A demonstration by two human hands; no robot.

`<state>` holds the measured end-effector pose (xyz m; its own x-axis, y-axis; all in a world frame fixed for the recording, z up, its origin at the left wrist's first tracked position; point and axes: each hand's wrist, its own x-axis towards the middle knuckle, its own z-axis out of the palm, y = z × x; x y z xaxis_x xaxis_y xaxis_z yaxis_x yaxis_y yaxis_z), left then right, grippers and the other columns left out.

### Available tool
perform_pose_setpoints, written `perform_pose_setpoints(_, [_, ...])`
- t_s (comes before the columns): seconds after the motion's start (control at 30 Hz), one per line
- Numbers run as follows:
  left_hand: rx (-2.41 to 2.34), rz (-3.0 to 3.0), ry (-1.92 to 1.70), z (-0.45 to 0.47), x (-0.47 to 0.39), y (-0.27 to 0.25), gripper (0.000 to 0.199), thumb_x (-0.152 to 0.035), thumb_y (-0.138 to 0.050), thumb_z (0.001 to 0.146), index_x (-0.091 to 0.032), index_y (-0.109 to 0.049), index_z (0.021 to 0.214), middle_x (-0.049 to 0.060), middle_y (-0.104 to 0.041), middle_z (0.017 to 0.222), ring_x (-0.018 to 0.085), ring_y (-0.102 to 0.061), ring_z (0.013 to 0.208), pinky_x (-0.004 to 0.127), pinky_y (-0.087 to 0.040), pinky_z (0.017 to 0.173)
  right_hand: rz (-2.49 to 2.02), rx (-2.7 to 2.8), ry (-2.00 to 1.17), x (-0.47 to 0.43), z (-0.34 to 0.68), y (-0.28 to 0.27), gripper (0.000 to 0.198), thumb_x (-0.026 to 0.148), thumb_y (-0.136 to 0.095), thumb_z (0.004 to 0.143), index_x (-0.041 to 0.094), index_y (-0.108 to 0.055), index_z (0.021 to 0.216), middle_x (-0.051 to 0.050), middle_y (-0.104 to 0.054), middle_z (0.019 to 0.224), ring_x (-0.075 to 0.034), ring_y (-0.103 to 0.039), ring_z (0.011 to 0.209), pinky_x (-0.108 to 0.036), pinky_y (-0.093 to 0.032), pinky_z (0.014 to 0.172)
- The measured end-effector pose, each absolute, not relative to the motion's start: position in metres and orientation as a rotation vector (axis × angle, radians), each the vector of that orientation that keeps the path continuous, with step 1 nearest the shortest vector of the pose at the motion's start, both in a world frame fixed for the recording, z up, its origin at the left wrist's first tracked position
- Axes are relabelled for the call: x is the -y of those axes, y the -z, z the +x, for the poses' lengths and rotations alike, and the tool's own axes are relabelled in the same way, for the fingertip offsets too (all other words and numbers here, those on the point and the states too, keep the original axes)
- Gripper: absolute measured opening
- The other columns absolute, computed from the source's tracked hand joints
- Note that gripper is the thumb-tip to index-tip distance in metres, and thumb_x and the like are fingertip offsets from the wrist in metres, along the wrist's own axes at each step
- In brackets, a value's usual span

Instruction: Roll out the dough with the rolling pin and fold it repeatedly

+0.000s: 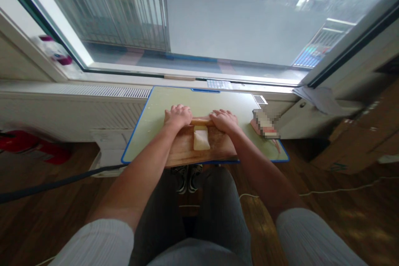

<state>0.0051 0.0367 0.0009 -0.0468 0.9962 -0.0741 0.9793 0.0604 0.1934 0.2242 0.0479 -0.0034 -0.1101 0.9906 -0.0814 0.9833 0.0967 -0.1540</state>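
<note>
My left hand [178, 115] lies over the left end of a wooden rolling pin [201, 122], its fingers curled over the top. On the pin's right end, my right hand [223, 120] grips in the same way. Just below the pin is a pale, flattened strip of dough [201, 142], with a whiter patch at its upper part. Pin and dough rest on a brown wooden board [182, 147]. Under that board lies a light green cutting mat [149, 126] with a blue rim. My hands cover both ends of the pin.
A pixelated object [264, 124] lies on the mat's right side. Behind the mat are a radiator [102, 89] and a window. Cardboard boxes [358, 141] stand at right, a red fire extinguisher [34, 147] at left. A dark hose-like tube [62, 182] reaches the mat's left corner.
</note>
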Motion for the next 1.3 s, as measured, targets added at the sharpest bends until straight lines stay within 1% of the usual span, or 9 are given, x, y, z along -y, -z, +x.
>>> perform_pose_setpoints(0.1, [-2.131, 2.011, -0.111, 0.002, -0.052, 0.002, 0.056, -0.043, -0.032, 0.103, -0.034, -0.069, 0.144, 0.012, -0.058, 0.161, 0.038, -0.053, 0.143, 0.066, -0.045, 0.115, -2.054, 2.329, -0.297, -0.062, 0.224, 0.002, 0.055, 0.058, -0.036, 0.107, 0.039, -0.063, 0.151, -0.004, -0.058, 0.161, -0.033, -0.052, 0.145, -0.053, -0.042, 0.119])
perform_pose_setpoints(0.23, [-2.131, 2.018, -0.137, -0.001, -0.061, 0.006, 0.055, -0.042, -0.033, 0.103, -0.035, -0.069, 0.142, 0.011, -0.059, 0.159, 0.038, -0.054, 0.142, 0.065, -0.047, 0.114, -2.093, 2.303, -0.338, -0.07, 0.222, 0.001, 0.061, 0.061, -0.037, 0.105, 0.037, -0.058, 0.157, -0.006, -0.054, 0.166, -0.035, -0.05, 0.148, -0.054, -0.042, 0.12])
perform_pose_setpoints(0.33, [-2.137, 2.024, -0.15, -0.001, -0.058, 0.008, 0.055, -0.043, -0.032, 0.103, -0.036, -0.068, 0.144, 0.01, -0.059, 0.16, 0.037, -0.054, 0.142, 0.064, -0.046, 0.114, -2.096, 2.271, -0.334, -0.065, 0.221, 0.001, 0.063, 0.06, -0.038, 0.105, 0.035, -0.057, 0.159, -0.007, -0.053, 0.167, -0.036, -0.05, 0.148, -0.056, -0.041, 0.121])
perform_pose_setpoints(0.5, [-2.154, 2.056, -0.189, 0.002, -0.039, 0.007, 0.057, -0.043, -0.033, 0.103, -0.034, -0.065, 0.15, 0.009, -0.057, 0.164, 0.036, -0.052, 0.144, 0.062, -0.044, 0.117, -2.067, 2.232, -0.259, -0.042, 0.221, 0.003, 0.06, 0.054, -0.036, 0.106, 0.033, -0.059, 0.157, -0.008, -0.053, 0.168, -0.036, -0.049, 0.148, -0.059, -0.04, 0.121])
perform_pose_setpoints(0.67, [-2.157, 2.12, -0.27, 0.007, -0.011, 0.005, 0.055, -0.041, -0.033, 0.103, -0.031, -0.07, 0.143, 0.01, -0.06, 0.161, 0.037, -0.054, 0.142, 0.064, -0.042, 0.115, -2.038, 2.223, -0.1, -0.008, 0.222, 0.006, 0.053, 0.046, -0.032, 0.109, 0.029, -0.066, 0.146, -0.01, -0.063, 0.155, -0.035, -0.052, 0.142, -0.06, -0.042, 0.117])
perform_pose_setpoints(0.77, [-2.158, 2.152, -0.302, 0.008, 0.003, 0.006, 0.055, -0.04, -0.032, 0.104, -0.031, -0.072, 0.14, 0.01, -0.061, 0.16, 0.037, -0.053, 0.142, 0.064, -0.041, 0.115, -2.011, 2.208, -0.028, 0.01, 0.222, 0.006, 0.051, 0.044, -0.03, 0.11, 0.028, -0.068, 0.14, -0.01, -0.063, 0.154, -0.034, -0.049, 0.144, -0.059, -0.041, 0.118])
perform_pose_setpoints(0.87, [-2.167, 2.171, -0.323, 0.009, 0.014, 0.007, 0.054, -0.039, -0.031, 0.105, -0.031, -0.074, 0.138, 0.008, -0.062, 0.161, 0.035, -0.053, 0.144, 0.063, -0.04, 0.117, -1.995, 2.198, -0.025, 0.021, 0.222, 0.005, 0.051, 0.044, -0.028, 0.112, 0.025, -0.069, 0.135, -0.011, -0.063, 0.154, -0.034, -0.046, 0.148, -0.06, -0.039, 0.12])
perform_pose_setpoints(1.13, [-2.173, 2.19, -0.353, 0.01, 0.027, 0.005, 0.055, -0.038, -0.029, 0.107, -0.03, -0.074, 0.137, 0.007, -0.064, 0.16, 0.032, -0.056, 0.142, 0.058, -0.042, 0.116, -2.006, 2.168, -0.054, 0.031, 0.22, 0.005, 0.052, 0.049, -0.028, 0.115, 0.023, -0.066, 0.14, -0.012, -0.059, 0.16, -0.032, -0.043, 0.153, -0.057, -0.036, 0.124])
perform_pose_setpoints(1.3, [-2.193, 2.183, -0.321, 0.009, 0.022, 0.006, 0.055, -0.039, -0.029, 0.106, -0.032, -0.074, 0.136, 0.007, -0.064, 0.158, 0.032, -0.057, 0.14, 0.056, -0.044, 0.114, -1.994, 2.203, -0.053, 0.025, 0.221, 0.005, 0.052, 0.049, -0.027, 0.116, 0.025, -0.068, 0.138, -0.011, -0.061, 0.157, -0.031, -0.046, 0.149, -0.056, -0.037, 0.123])
